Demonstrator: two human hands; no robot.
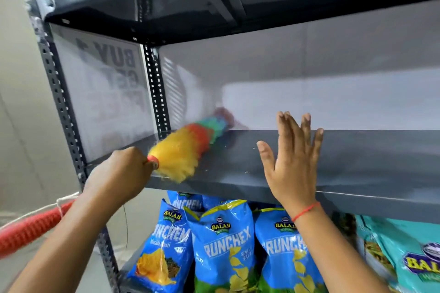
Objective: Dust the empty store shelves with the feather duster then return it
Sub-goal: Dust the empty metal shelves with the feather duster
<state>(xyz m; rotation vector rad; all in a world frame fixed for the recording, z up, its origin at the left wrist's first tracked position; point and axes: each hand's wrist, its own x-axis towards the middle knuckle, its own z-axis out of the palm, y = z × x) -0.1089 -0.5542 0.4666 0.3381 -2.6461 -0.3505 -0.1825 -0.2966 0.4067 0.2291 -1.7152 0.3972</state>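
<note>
Left hand (pixel 123 169): lower left of centre, fingers curled tight around the feather duster's neck.
Feather duster (pixel 188 147): centre frame, its yellow, orange, green and blue head lying blurred on the grey shelf (pixel 357 162), tip toward the back panel.
Right hand (pixel 292 162): right of centre, palm forward, fingers spread, holding nothing, over the shelf's front edge.
Snack bags (pixel 226 245): bottom, on the tier below.
</note>
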